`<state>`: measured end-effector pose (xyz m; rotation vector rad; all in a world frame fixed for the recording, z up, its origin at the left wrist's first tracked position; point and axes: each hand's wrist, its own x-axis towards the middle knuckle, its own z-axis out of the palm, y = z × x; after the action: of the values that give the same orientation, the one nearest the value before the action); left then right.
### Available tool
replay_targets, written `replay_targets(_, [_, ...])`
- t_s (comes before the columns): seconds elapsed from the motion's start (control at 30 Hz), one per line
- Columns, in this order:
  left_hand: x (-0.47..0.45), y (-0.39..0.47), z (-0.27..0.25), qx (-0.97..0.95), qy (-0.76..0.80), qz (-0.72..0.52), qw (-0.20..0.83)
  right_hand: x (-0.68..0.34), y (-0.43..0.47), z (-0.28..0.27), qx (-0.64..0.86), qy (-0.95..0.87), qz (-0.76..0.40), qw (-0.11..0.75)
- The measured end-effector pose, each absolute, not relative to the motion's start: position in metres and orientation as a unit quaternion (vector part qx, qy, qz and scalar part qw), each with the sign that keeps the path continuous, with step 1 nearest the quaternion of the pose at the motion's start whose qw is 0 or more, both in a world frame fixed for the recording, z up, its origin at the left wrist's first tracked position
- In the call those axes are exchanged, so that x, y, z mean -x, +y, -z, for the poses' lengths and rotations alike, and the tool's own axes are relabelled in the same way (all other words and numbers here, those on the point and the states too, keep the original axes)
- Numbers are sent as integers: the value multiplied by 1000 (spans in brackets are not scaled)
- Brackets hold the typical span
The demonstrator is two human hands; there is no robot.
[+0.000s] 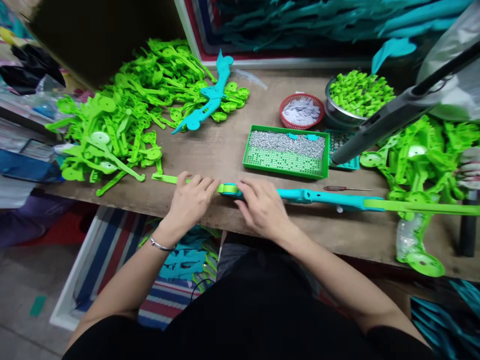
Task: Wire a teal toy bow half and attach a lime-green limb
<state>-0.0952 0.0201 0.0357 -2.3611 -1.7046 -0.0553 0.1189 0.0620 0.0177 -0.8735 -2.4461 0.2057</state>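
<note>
A long blue plastic part [326,197] lies near the table's front edge, joined at its right end to a green plastic arm [431,207]. At its left end a second green plastic arm [167,179] meets it in a rounded joint [229,188]. My left hand [192,201] is closed over this left green arm, just beside the joint. My right hand [263,206] grips the blue part's left end, thumb and fingers at the joint. A thin screwdriver [335,188] with a red handle lies behind the blue part.
Piles of green arms [116,115] stand left and right, with another blue part [206,102] on the left pile. A green tray [285,169] holds small metal pieces. Behind it are a red basket [321,120], a metal bowl [332,105] and a slanting grey pole [382,120].
</note>
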Motion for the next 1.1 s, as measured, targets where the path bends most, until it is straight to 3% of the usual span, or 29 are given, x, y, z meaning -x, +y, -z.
replay_targets(0.2, [100,24,-30,815,-563,14,133,-67,76,-3,345,-924,-69,152])
replay_targets(0.47, [107,27,-19,820,-541,42,181,-66,75,-1,338,-926,-61,155])
replay_targets(0.63, [112,26,-21,825,-548,39,133,-61,75,-2,350,-922,-75,145])
replay_targets(0.77, [112,24,-18,824,-552,20,129,-74,70,-1,308,-924,-68,216])
replay_targets(0.9, [93,27,-5,832,-536,90,108,-114,55,6,231,-917,-77,317])
replay_targets(1.0, [74,33,7,827,-535,142,97,-154,37,19,256,-889,-155,347])
replay_targets(1.1, [63,42,14,830,-525,129,137,-191,22,33,350,-813,-306,350])
